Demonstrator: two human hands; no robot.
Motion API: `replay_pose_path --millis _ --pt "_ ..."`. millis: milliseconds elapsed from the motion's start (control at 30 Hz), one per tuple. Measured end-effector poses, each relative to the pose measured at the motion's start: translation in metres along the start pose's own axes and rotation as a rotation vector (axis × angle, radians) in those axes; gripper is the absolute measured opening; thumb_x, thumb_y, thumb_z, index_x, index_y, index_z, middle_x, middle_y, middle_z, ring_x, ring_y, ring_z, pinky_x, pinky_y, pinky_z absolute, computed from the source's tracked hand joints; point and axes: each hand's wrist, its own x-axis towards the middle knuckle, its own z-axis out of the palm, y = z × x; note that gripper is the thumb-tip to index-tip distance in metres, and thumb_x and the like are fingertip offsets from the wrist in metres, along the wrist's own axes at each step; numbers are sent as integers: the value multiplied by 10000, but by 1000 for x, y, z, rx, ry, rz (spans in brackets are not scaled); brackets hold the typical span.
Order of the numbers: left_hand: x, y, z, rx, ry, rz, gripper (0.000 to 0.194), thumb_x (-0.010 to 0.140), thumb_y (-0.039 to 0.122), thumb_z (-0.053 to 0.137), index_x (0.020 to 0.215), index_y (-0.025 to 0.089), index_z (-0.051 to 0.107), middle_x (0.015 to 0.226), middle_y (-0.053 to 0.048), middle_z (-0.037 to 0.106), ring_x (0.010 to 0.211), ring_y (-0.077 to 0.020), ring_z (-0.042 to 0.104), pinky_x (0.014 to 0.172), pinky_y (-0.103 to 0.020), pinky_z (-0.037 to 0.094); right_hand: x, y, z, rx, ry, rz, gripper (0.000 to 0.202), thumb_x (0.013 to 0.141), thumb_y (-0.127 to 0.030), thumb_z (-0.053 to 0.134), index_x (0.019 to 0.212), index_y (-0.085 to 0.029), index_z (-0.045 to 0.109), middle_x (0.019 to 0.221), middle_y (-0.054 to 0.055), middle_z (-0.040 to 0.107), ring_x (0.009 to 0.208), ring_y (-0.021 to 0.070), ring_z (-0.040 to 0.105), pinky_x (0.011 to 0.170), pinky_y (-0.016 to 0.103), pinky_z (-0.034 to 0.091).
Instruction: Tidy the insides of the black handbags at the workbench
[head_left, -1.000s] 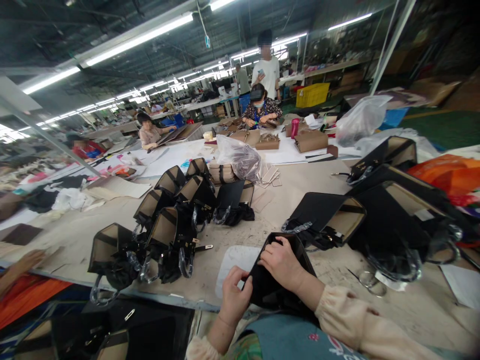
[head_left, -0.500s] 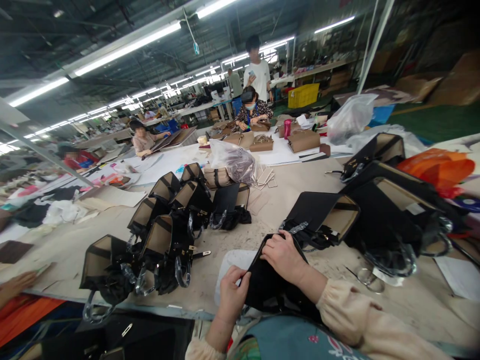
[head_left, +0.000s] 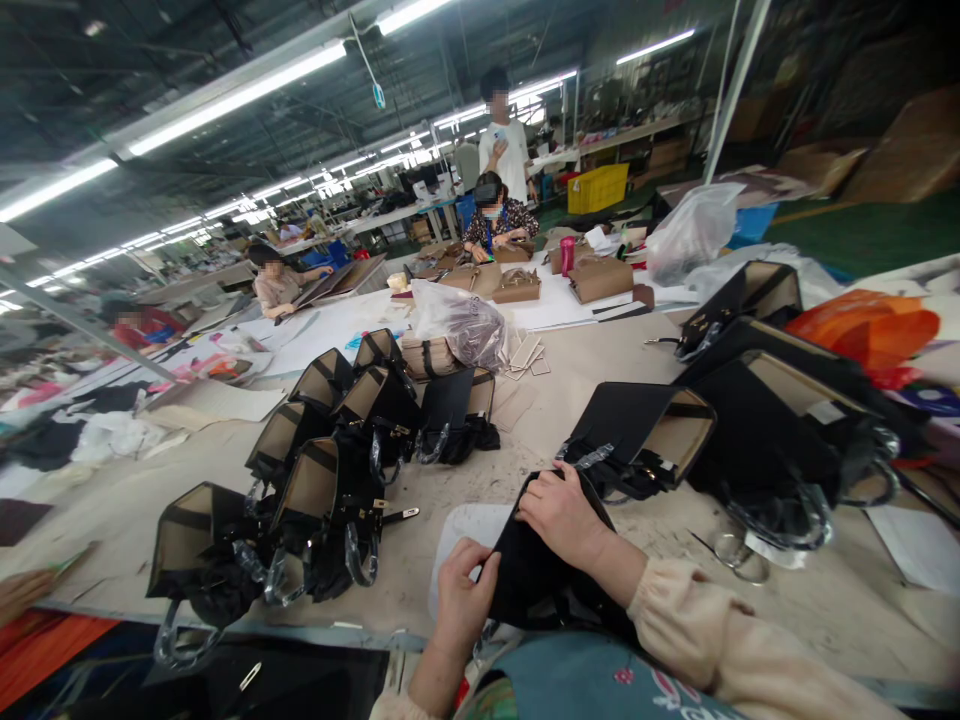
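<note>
A black bag point(head_left: 525, 570) lies at the table's front edge, against the front of my body. My left hand point(head_left: 463, 590) pinches the bag's left rim between thumb and fingers. Over the bag's upper edge my right hand point(head_left: 562, 512) is bent, its fingers gripping the rim near the top corner. Part of a white sheet point(head_left: 469, 535) shows beneath the bag on its left side. Just beyond my right hand lies another black bag point(head_left: 626, 425) with a beige lining and plastic-wrapped handles.
Several black bags point(head_left: 307, 490) stand on the left; larger ones point(head_left: 780, 430) lie on the right. Scissors point(head_left: 731, 555) rest at the right. A plastic bag point(head_left: 469, 325) is farther back. Another person's hand point(head_left: 22, 595) shows at the left edge. People work beyond the table.
The view has shifted slightly, so the surroundings sit a little farther left. Both my hands keep their hold on the bag, nearly in the same place.
</note>
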Motion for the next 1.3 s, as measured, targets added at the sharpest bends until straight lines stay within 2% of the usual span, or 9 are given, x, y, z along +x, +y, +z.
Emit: replay_pose_path --millis 133,233,333,433,667,1000,1300 --pt "3 2 1 56 -52 -43 193 814 215 526 637 164 582 624 2 548 612 -119 531 593 -210 421 1 1 2 3 1 8 168 841 -320 637 709 -216 624 768 -15 646 873 178 528 1011 456 192" --pt "10 5 2 78 -117 -97 183 840 278 529 805 165 668 668 -9 618 610 -129 560 602 -227 434 1 1 3 4 2 15 182 852 -328 622 709 -216 622 764 -18 642 875 175 527 1016 455 187" --pt "19 7 1 77 -190 -112 248 874 338 512 917 192 708 785 -33 706 705 -158 634 676 -252 459 1 1 3 5 3 14 173 850 -325 625 715 -216 624 769 -18 644 876 174 527 1019 454 186" --pt "26 9 1 103 -231 -101 261 888 328 494 894 200 721 851 -48 732 798 -183 665 727 -268 464 1 4 1 4 7 19 139 837 -301 640 727 -217 630 790 -11 648 888 174 526 1020 449 188" --pt "29 4 2 130 -212 -70 270 883 312 492 801 177 711 716 -44 694 691 -174 640 638 -254 451 3 16 -2 -11 23 68 127 828 -299 652 723 -229 643 770 -1 643 892 192 523 1020 473 186" --pt "32 0 -1 130 -250 -49 291 892 289 472 754 167 697 663 -33 654 650 -152 608 612 -239 418 8 15 -1 -4 32 77 155 843 -322 636 724 -222 641 782 0 644 902 191 521 1025 469 191" --pt "33 -3 -1 138 -255 -53 336 902 331 454 704 163 666 629 -24 612 628 -145 576 600 -239 401 10 14 -1 -6 30 82 162 859 -313 612 725 -226 643 788 0 650 896 184 514 1035 460 188"
